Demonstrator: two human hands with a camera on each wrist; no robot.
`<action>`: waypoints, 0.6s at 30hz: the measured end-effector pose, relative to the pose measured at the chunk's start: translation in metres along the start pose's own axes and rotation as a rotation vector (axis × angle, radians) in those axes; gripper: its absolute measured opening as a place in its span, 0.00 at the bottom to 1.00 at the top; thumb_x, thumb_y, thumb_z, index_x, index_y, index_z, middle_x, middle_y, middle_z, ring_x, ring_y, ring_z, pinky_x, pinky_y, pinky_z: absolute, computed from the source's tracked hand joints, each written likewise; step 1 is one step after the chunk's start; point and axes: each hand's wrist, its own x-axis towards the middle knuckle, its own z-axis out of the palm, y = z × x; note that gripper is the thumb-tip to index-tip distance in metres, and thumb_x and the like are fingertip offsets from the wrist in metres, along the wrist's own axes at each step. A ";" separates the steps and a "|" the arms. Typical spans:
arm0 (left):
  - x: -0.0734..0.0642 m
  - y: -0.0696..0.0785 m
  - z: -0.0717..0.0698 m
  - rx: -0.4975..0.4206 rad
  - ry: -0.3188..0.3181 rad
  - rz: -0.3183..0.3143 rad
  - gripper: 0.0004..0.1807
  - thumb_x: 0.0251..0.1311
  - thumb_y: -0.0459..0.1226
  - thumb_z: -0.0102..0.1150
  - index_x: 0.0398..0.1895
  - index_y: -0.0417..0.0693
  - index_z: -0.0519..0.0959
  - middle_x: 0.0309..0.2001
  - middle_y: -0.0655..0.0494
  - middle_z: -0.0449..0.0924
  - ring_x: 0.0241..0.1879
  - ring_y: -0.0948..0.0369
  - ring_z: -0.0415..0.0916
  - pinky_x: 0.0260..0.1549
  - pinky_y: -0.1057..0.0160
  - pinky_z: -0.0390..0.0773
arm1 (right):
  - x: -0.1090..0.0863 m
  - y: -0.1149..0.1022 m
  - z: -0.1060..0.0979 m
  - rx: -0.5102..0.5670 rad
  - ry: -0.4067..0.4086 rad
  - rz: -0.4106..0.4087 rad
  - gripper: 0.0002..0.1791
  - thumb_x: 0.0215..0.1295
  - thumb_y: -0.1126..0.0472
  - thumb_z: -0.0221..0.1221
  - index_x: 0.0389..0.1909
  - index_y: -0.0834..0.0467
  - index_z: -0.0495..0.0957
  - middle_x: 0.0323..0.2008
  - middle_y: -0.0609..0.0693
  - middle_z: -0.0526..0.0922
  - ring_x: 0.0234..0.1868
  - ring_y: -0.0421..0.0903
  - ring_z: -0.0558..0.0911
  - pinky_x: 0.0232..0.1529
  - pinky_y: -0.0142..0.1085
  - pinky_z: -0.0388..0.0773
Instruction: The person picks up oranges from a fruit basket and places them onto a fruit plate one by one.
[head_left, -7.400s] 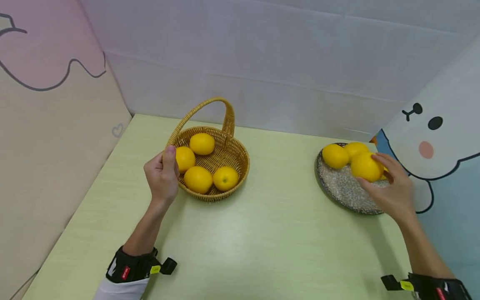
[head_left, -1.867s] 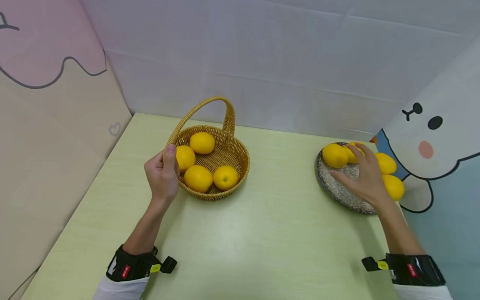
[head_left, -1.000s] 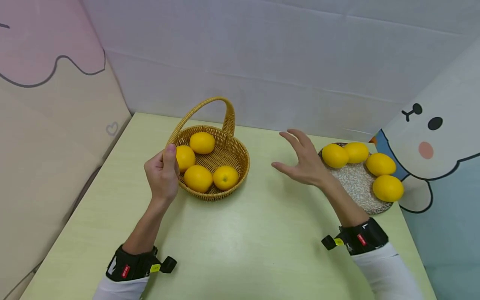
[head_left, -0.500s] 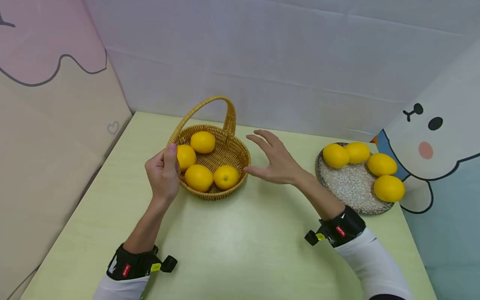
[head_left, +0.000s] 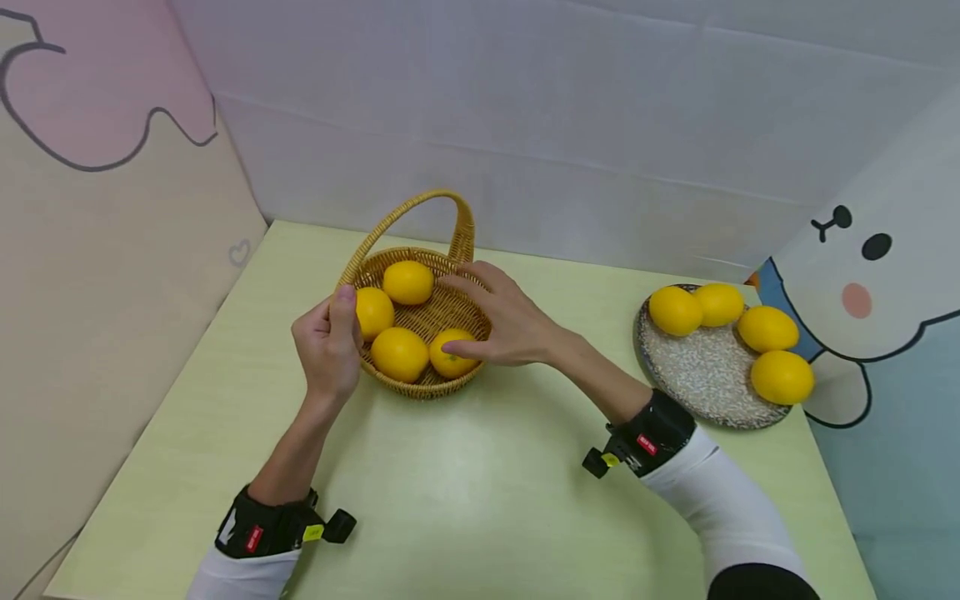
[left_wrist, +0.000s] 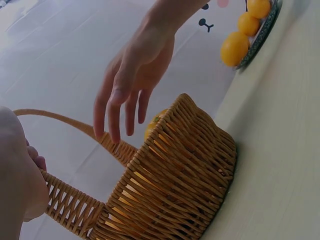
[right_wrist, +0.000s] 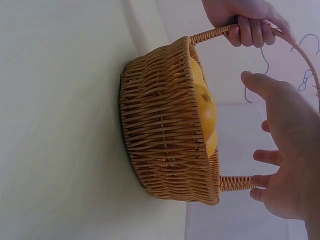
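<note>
My left hand [head_left: 326, 346] grips the handle [head_left: 463, 233] of a wicker basket [right_wrist: 160, 120] on its left side. Several yellow lemons lie in the basket, among them one at the front right [head_left: 444, 364], one at the front [head_left: 400, 354] and one at the back [head_left: 408, 282]. Over the basket's right rim hovers my right hand [head_left: 517, 321], empty, thumb and fingers spread apart. Its thumb overlaps the front-right lemon in the head view. Seen from the left wrist, the right hand's fingers [left_wrist: 115, 117] point down above the rim.
A speckled grey plate [head_left: 697, 375] stands near the table's right edge. Several lemons [head_left: 782, 377] sit along its back and right side. The pale green table [head_left: 465, 492] meets a light cloth wall [head_left: 525, 125] behind. Printed panels rise at both sides.
The lemon earlier in my right hand now rests on the plate. That hand has since moved left, spread and empty, from the plate to the basket. The left hand keeps its grip.
</note>
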 end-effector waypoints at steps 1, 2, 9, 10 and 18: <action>0.000 0.000 0.000 -0.002 0.000 0.000 0.33 0.76 0.37 0.51 0.08 0.36 0.58 0.08 0.64 0.55 0.06 0.68 0.52 0.04 0.71 0.49 | 0.002 -0.001 0.001 -0.004 -0.016 -0.003 0.48 0.60 0.33 0.65 0.76 0.52 0.66 0.74 0.58 0.62 0.75 0.52 0.55 0.74 0.54 0.55; 0.000 0.000 0.000 -0.002 -0.001 0.000 0.33 0.76 0.37 0.51 0.08 0.36 0.58 0.08 0.65 0.55 0.07 0.68 0.52 0.04 0.71 0.49 | 0.003 -0.002 0.002 -0.008 -0.040 -0.002 0.48 0.60 0.33 0.65 0.76 0.52 0.66 0.74 0.58 0.62 0.76 0.53 0.55 0.75 0.55 0.54; 0.001 0.001 0.001 -0.002 0.001 0.001 0.32 0.75 0.36 0.51 0.08 0.37 0.58 0.08 0.65 0.55 0.07 0.68 0.51 0.04 0.71 0.48 | 0.009 -0.007 0.007 -0.017 -0.262 0.027 0.46 0.64 0.33 0.61 0.76 0.56 0.67 0.74 0.58 0.64 0.74 0.55 0.58 0.75 0.54 0.54; 0.000 0.001 0.001 -0.002 0.002 0.003 0.32 0.75 0.36 0.51 0.08 0.37 0.58 0.08 0.65 0.55 0.07 0.68 0.52 0.04 0.71 0.48 | 0.010 -0.007 0.008 -0.017 -0.297 0.040 0.46 0.64 0.32 0.60 0.76 0.56 0.67 0.74 0.58 0.64 0.74 0.54 0.59 0.75 0.53 0.55; 0.000 0.000 0.000 0.001 0.007 0.007 0.32 0.76 0.35 0.51 0.08 0.37 0.59 0.08 0.65 0.56 0.07 0.69 0.53 0.04 0.72 0.49 | 0.015 -0.013 0.010 -0.033 -0.432 0.024 0.39 0.69 0.34 0.58 0.71 0.56 0.73 0.69 0.54 0.72 0.68 0.50 0.69 0.69 0.48 0.69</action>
